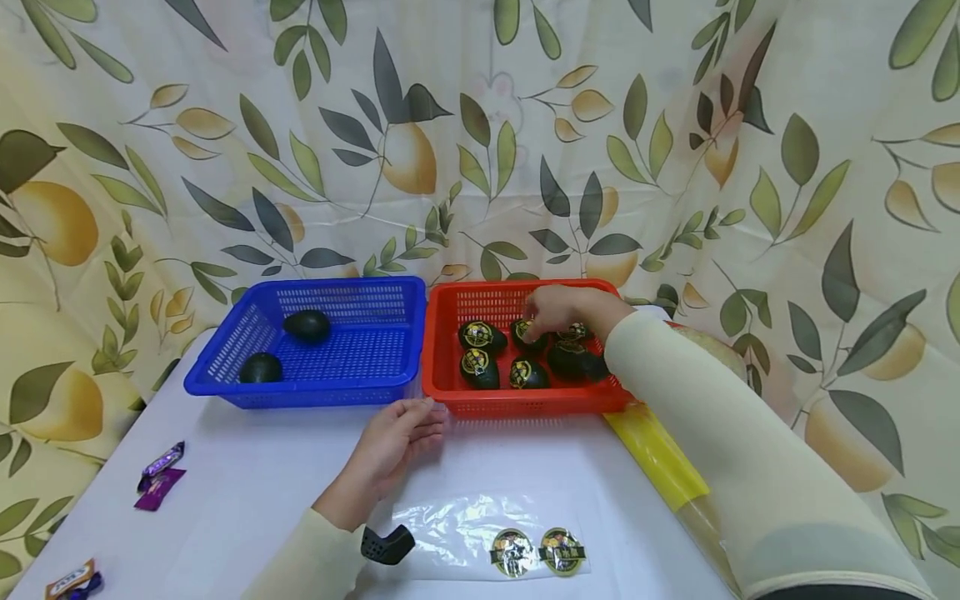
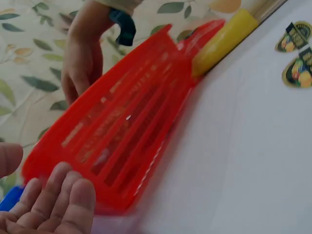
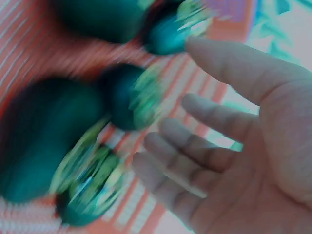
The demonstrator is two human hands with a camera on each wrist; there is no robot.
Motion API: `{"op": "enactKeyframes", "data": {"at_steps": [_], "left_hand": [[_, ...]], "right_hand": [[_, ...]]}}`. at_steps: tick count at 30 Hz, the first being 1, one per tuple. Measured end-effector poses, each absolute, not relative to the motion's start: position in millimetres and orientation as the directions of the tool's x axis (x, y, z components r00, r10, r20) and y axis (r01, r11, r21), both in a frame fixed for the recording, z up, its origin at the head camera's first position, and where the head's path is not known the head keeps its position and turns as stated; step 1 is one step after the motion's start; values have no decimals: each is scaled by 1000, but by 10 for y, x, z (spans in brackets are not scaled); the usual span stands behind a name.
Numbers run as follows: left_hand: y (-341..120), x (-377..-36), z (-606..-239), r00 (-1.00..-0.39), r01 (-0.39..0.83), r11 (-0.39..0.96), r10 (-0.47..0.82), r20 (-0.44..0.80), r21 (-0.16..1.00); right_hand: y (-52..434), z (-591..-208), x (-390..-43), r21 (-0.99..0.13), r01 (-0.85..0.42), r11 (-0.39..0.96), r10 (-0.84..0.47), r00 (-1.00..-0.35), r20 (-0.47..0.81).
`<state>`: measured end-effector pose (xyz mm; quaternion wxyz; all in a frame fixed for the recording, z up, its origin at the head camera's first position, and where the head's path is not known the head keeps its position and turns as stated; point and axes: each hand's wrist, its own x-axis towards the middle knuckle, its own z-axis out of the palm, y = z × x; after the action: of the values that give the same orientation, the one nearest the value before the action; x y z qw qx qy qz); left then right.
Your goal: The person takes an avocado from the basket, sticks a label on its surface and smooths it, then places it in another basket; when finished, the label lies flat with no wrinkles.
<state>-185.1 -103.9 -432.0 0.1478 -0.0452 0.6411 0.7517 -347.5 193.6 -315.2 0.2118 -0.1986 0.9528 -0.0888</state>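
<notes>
My right hand [image 1: 558, 307] reaches into the red basket [image 1: 517, 404], above several dark avocados with round gold-and-black stickers. Its fingers are spread in the right wrist view, the thumb close to a stickered avocado [image 3: 165, 34]; blur hides whether they touch. Nearest to that hand in the head view is an avocado [image 1: 527, 335] in the back row. My left hand [image 1: 401, 437] stays by the basket's front left corner, its fingers extended and holding nothing. Whether those fingertips touch the basket, I cannot tell.
A blue basket [image 1: 300, 398] with two avocados stands on the left. In front lies a clear plastic sheet [image 1: 450, 533] with two round stickers [image 1: 536, 552]. A yellow-wrapped roll [image 1: 660, 454] lies at right; wrapped candies [image 1: 160, 487] lie at far left.
</notes>
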Motion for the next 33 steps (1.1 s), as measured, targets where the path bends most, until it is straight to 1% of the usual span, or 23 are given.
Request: {"op": "enactKeyframes", "data": {"at_steps": [2, 4, 7, 12, 17, 22, 29, 33], "left_hand": [[-1221, -1843, -4304, -955, -291, -157, 99, -278, 944], [-1415, -1860, -4287, -956, -292, -225, 24, -294, 930], [-1670, -1897, -4263, -950, -273, -327, -54, -306, 905], [-1847, -1967, -4259, -952, -236, -410, -83, -294, 881], [-1844, -2010, -4282, -955, -192, -425, -127, -269, 884], [-1814, -2049, -4319, -956, -176, -412, -145, -254, 894], [-1835, -2048, -4295, -957, -171, -388, -151, -246, 906], [-1825, -2032, -4296, -957, -176, -385, -149, -249, 906]], "right_hand": [[1738, -3120, -3483, -283, -396, 874, -470, -837, -281], [1506, -3112, -3502, -332, -445, 832, -526, -824, -213], [1114, -3124, -3532, -418, -478, 773, -580, -799, -157], [463, -3166, -3560, -533, -506, 678, -640, -763, -90], [-80, -3237, -3615, -611, -496, 617, -673, -734, -84], [-402, -3320, -3748, -602, -494, 627, -671, -735, -97], [-696, -3319, -4058, -564, -559, 608, -684, -729, -15], [-824, -3407, -4255, -478, -605, 636, -688, -726, 4]]}}
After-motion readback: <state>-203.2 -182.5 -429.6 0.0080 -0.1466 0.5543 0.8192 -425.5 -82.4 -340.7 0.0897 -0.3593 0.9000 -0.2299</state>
